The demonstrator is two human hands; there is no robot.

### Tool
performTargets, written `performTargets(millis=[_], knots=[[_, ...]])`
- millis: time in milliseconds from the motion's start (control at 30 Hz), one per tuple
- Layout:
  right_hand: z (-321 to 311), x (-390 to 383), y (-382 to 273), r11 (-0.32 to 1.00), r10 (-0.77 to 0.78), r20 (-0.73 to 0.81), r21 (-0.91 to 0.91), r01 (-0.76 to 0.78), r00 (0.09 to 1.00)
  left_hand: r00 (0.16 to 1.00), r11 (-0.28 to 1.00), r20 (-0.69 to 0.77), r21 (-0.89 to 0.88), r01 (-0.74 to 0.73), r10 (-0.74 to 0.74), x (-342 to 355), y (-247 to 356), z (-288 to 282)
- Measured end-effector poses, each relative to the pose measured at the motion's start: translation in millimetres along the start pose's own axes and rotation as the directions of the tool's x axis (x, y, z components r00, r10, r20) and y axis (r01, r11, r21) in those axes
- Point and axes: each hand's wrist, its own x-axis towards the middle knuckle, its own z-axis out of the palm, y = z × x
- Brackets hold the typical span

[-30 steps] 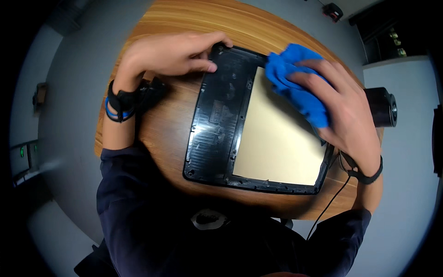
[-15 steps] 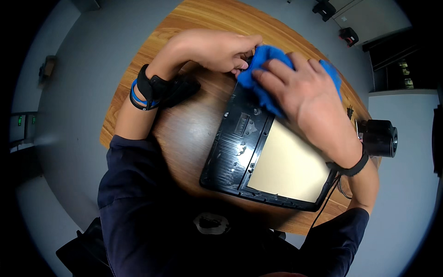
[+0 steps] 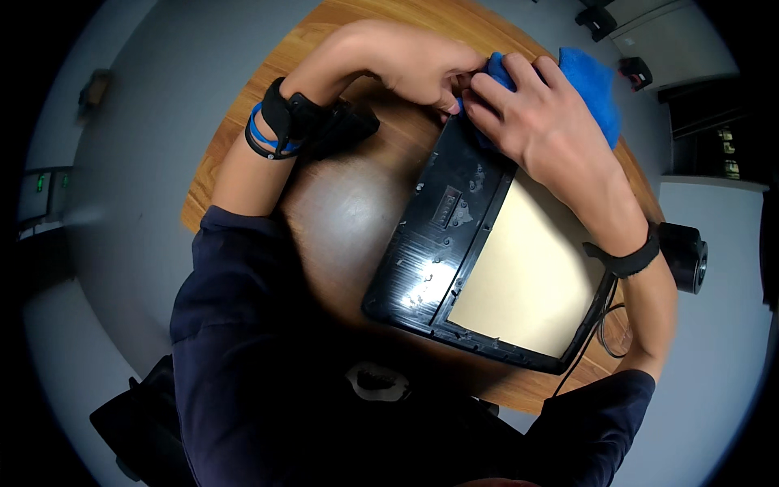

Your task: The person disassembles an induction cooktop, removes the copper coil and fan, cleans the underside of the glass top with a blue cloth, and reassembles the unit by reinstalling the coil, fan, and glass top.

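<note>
A black plastic frame (image 3: 430, 219), with small fittings and a glossy wide side, lies tilted across the table. Set into its right part is a pale gold rectangular panel (image 3: 527, 272). My right hand (image 3: 540, 118) presses a blue cloth (image 3: 588, 81) over the frame's far end, fingers bent into the fabric. At the far left corner my left hand (image 3: 430, 69) is closed, thumb and fingers pinching the frame's edge beside the cloth. The cloth and my fingers cover that far end.
The wooden table (image 3: 243, 162) has curved edges in this view. A black cylindrical object (image 3: 683, 258) stands at the right edge, with a black cable (image 3: 580, 357) near it. A dark object (image 3: 349, 130) lies under my left wrist. A black chair (image 3: 138, 422) is at lower left.
Both hands and the cloth have moved farther away and slightly right along the frame's far end. The frame appears shifted a little to the right in view.
</note>
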Motion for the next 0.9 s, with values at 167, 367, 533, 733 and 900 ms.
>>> performTargets(millis=[167,367,533,733,900], knots=[[-20,-8,-13,0.979,-0.028,-0.051,0.201,0.038,0.998,0.988,0.940,-0.098,-0.307,-0.146,0.121,-4,-29,16],[-39,-13,-28,0.957,0.148,0.017,0.249,-0.148,0.989,0.996,0.978,0.028,-0.193,-0.081,0.088,-9,2,-11],[-36,-7,-30,0.946,0.071,0.027,0.314,-0.076,0.997,0.990,0.984,0.120,-0.169,-0.059,0.080,-4,7,-17],[-31,-10,-31,0.952,0.213,0.060,0.212,-0.221,0.975,0.986,0.971,-0.026,-0.174,-0.165,0.163,1,-9,-3],[-57,-12,-31,0.879,0.119,0.147,0.445,-0.173,0.982,0.987,0.976,0.073,-0.178,-0.127,0.142,-1,-4,-15]])
